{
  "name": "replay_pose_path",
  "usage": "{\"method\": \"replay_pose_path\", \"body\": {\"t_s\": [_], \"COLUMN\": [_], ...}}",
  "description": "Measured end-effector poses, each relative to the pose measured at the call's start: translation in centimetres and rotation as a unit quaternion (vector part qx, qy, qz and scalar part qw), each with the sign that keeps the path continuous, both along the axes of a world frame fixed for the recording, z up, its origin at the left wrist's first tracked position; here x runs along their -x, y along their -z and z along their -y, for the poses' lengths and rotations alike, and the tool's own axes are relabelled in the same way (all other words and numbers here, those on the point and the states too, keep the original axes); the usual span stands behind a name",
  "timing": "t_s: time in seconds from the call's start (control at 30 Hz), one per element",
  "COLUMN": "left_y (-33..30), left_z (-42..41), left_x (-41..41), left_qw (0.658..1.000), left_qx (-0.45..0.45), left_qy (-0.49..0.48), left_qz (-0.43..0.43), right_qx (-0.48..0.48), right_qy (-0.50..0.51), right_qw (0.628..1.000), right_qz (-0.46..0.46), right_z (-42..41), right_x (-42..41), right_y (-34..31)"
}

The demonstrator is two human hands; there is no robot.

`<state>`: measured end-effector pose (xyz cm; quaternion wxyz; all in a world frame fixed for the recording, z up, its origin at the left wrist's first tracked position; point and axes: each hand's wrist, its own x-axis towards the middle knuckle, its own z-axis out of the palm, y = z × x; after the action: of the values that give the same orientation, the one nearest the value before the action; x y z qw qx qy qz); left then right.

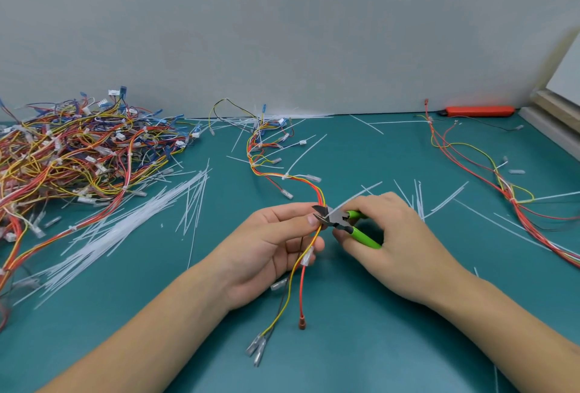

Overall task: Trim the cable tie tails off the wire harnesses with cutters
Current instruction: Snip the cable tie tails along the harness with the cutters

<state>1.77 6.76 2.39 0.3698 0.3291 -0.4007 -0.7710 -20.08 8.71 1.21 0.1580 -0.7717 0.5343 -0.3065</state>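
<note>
Left hand [270,245] pinches red-yellow wire harness [317,191]; right hand [398,235] grips green-handled cutters [342,223] at white cable tie tail [354,198], 3 o'clock.

A heap of harnesses [78,154] is lying far left on the mat [376,330], loose cable ties [131,223] just right of it, another harness [502,179] lying far right.

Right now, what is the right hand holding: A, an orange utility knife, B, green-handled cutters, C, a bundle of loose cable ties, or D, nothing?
B: the right hand grips the green-handled cutters, their blades at the cable tie tail on the wire harness held by the left hand; the orange utility knife lies by the wall.
</note>
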Motion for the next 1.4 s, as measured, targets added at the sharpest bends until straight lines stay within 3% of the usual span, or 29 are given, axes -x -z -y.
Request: {"method": "replay_pose_path", "body": {"t_s": [1.4], "left_y": [-0.02], "left_z": [0.02], "left_x": [0.00], "left_qw": [1.000], "left_qx": [0.004], "left_qy": [-0.003], "left_qz": [-0.004], "right_qx": [0.014], "right_qy": [0.020], "right_qw": [1.000], "right_qz": [0.017], "right_z": [0.21], "right_x": [-0.25], "right_y": [0.21]}}
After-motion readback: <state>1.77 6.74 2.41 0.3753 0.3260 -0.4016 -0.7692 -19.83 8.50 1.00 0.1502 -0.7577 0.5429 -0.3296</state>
